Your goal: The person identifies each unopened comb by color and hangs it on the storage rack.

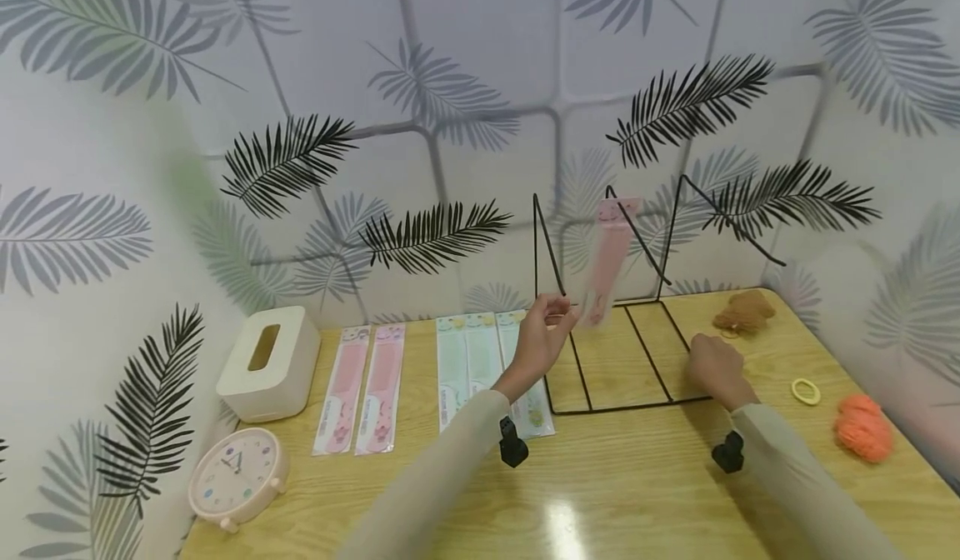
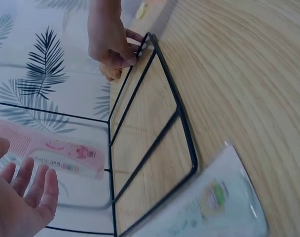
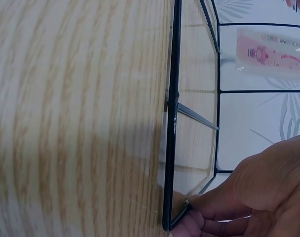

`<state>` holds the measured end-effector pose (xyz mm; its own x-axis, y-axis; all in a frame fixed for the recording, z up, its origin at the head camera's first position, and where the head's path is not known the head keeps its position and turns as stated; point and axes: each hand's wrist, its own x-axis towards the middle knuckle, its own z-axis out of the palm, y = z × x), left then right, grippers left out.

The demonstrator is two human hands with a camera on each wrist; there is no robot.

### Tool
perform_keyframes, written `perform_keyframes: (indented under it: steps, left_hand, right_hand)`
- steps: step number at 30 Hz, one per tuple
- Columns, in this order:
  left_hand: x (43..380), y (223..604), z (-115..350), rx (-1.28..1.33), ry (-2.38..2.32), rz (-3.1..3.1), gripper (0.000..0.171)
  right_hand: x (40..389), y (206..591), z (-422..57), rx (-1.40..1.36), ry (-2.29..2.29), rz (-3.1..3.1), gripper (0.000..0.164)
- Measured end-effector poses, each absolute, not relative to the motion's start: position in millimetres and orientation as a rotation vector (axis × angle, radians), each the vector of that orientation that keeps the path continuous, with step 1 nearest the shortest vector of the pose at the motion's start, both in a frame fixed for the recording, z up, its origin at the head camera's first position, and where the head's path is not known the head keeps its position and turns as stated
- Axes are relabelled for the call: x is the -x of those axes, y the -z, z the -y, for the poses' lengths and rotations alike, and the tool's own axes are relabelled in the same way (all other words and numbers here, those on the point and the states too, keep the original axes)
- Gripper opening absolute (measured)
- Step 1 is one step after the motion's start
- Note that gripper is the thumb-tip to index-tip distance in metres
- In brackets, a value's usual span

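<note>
A black wire rack with three upright hooks stands at the back of the table. On its middle hook hangs a pink comb in a clear packet. My left hand is beside the lower end of that packet, its fingers loosely bent and apart, with nothing gripped in the left wrist view. At the rack's front right corner, my right hand pinches the base wire between thumb and fingers. Several pale green comb packets lie left of the rack, partly behind my left arm. Two pink comb packets lie further left.
A white tissue box and a pink alarm clock stand at the left. Right of the rack lie a brown fluffy item, a yellow ring and a coral fluffy bundle. Leaf-patterned cloth rises behind the table.
</note>
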<state>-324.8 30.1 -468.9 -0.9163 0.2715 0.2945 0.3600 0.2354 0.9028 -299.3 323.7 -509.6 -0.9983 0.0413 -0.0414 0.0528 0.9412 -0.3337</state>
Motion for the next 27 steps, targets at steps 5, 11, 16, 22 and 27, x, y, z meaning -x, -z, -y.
perform_keyframes:
  steps: [5,11,16,22,27]
  left_hand:
    - [315.0,472.7,-3.2,0.712,1.809,2.468,0.028]
    - [304.3,490.9,43.7,0.638,1.803,2.497,0.026]
    - [299.5,504.9,87.9,0.462,1.788,2.481,0.019]
    - [300.2,507.7,131.7,0.229,1.814,2.426,0.02]
    - [301.0,504.7,164.0,0.068,1.823,2.388,0.022]
  right_hand:
    - [299.4,510.3,-324.3,-0.08,0.536,-3.066,0.027]
    - [302.0,512.7,-325.5,-0.08,0.532,-3.064,0.024]
    - [303.0,514.5,-329.6,-0.074,0.52,-3.077,0.016]
    - [304.6,513.3,-336.5,-0.084,0.52,-3.047,0.013]
    - [307.8,513.7,-340.2,-0.12,0.554,-2.998,0.022]
